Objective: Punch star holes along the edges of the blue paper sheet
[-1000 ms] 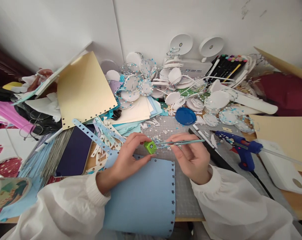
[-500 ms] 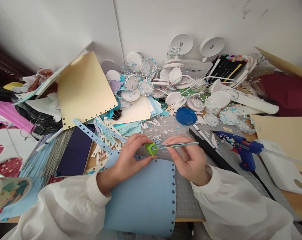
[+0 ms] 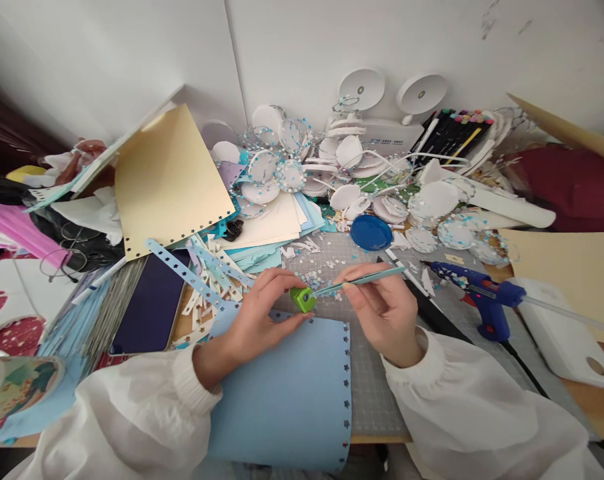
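Between the thumb and fingers of my left hand (image 3: 262, 317) is a small green craft punch (image 3: 303, 300), its round opening turned to the right. My right hand (image 3: 379, 310) is closed around pale teal tweezers (image 3: 375, 276), whose tips reach the face of the punch. Whether the tips hold a paper bit is too small to tell. Under my left hand lies a blue paper sheet (image 3: 287, 393) with star-shaped holes along its top and right edges. Tiny paper cutouts (image 3: 317, 273) are scattered on the grey cutting mat (image 3: 377, 393) behind the punch.
To the right a blue glue gun (image 3: 482, 290) lies near a white box (image 3: 565, 333). A blue lid (image 3: 371, 232) and wire-wrapped white discs (image 3: 292, 175) crowd the back. On the left are a dark phone (image 3: 149, 307), thin wires (image 3: 115, 310) and punched cream paper (image 3: 169, 187).
My right hand has moved slightly right, and the tweezers now slant more, with their back end higher. My left hand and the punch have stayed almost still.
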A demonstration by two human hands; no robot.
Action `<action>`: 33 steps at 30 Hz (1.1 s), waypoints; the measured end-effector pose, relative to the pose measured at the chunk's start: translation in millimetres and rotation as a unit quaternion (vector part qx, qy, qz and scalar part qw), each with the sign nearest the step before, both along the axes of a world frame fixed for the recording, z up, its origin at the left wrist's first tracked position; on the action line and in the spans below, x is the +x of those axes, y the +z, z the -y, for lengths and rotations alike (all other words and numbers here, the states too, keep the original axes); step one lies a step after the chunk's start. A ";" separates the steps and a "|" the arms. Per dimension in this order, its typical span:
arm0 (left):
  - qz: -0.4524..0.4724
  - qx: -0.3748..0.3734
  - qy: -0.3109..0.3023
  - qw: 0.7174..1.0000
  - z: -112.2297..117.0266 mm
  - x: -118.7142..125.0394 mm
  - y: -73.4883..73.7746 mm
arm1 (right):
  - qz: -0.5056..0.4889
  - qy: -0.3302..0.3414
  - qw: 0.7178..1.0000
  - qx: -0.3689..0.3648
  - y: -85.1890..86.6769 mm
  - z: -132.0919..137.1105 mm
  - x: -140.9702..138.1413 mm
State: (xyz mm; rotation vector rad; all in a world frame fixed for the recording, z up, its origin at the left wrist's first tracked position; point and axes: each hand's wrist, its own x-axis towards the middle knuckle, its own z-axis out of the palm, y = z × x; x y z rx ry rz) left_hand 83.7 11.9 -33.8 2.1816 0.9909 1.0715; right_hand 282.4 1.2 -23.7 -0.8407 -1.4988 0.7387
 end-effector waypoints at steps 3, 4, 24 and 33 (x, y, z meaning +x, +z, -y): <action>-0.004 0.002 0.003 1.000 0.2 0.3 0.0 | 0.027 -0.007 0.999 0.018 -1.7 -1.9 1.6; -0.006 0.005 0.007 1.000 0.2 0.4 -0.1 | 0.041 -0.015 0.999 0.032 -2.7 -2.7 2.6; 0.003 0.035 0.061 0.998 0.7 1.0 -0.6 | 0.066 0.057 0.995 -0.052 -13.7 -6.5 3.5; 0.006 0.031 0.035 0.999 1.3 1.5 0.0 | 0.044 0.015 0.999 0.026 -2.8 -2.3 1.5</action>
